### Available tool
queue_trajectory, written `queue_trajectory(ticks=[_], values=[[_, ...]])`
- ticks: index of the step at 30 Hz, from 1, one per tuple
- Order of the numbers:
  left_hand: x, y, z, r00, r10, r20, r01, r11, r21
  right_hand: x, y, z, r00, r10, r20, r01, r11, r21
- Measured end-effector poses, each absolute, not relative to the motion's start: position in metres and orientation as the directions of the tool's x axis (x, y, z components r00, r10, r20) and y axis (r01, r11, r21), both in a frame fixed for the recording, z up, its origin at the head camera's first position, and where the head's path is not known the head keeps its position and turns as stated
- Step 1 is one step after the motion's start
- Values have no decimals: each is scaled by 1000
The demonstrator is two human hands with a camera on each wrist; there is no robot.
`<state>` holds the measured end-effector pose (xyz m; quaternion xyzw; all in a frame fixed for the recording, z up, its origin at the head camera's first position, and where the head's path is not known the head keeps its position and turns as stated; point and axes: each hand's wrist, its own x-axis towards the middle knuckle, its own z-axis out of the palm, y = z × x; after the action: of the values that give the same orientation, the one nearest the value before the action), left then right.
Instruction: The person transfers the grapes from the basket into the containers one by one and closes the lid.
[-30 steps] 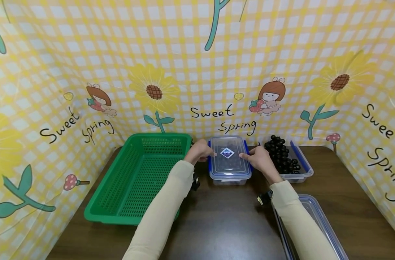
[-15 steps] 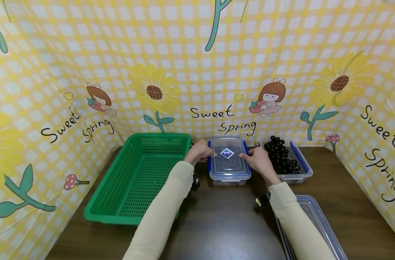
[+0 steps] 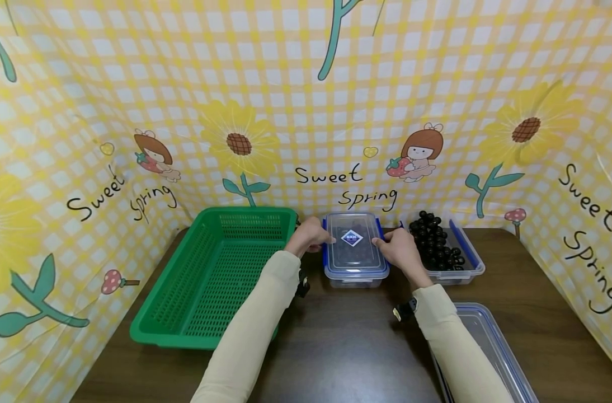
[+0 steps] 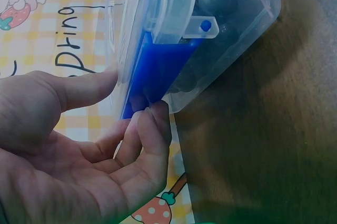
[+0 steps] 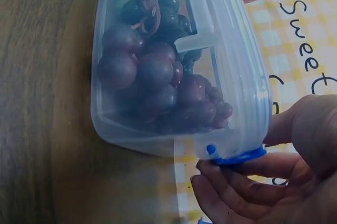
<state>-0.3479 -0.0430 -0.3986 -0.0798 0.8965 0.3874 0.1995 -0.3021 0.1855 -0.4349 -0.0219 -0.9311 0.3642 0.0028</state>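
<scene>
In the head view a clear food container (image 3: 357, 258) with a lidded top and a blue-and-white diamond label stands near the back wall. Dark grapes (image 5: 152, 74) show through its side in the right wrist view. My left hand (image 3: 308, 235) has its thumb on the lid's left edge, its fingers curled at the blue latch (image 4: 160, 71), which hangs down along the side. On the opposite side my right hand (image 3: 400, 247) sets its thumb at the lid's edge, with fingertips under the right blue latch (image 5: 239, 156).
A green perforated basket (image 3: 139, 324) stands on the left of the brown table (image 3: 336, 347). To the right sits a lidless clear container (image 3: 469, 274) holding black grapes (image 3: 433, 240). A large clear lid (image 3: 487, 341) lies partly under the right forearm.
The right wrist and forearm have shifted slightly to the left. Both hands stay at the sides of the container, which has not moved.
</scene>
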Motion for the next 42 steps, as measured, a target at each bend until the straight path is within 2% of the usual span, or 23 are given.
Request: queue_trajectory(ticks=[12, 20, 28, 33, 36, 39, 42], values=[[-343, -45, -396, -911, 21, -412, -295, 664, 687, -300, 183, -433, -999, 30, 20, 10, 757, -653], [-334, -39, -394, -904, 11, -427, -316, 655, 687, -296, 187, -432, -1000, 4, -17, 14, 779, -626], [-337, -40, -390, -898, 6, -440, -308, 707, 637, -293, 190, -425, -997, -72, -37, -36, 798, -601], [-316, -35, -373, -964, 12, -265, -135, 838, 528, -289, 206, -418, -984, -173, -41, -110, 774, -624], [-293, -21, -353, -990, 57, -127, -16, 861, 508, -278, 223, -402, -976, -213, -45, -140, 772, -620], [-266, -3, -336, -985, 158, -66, 93, 815, 572, -262, 242, -383, -970, -242, -36, -171, 776, -607], [-237, 13, -333, -956, 285, -75, 169, 738, 653, -244, 264, -373, -958, -286, -20, -220, 777, -589]])
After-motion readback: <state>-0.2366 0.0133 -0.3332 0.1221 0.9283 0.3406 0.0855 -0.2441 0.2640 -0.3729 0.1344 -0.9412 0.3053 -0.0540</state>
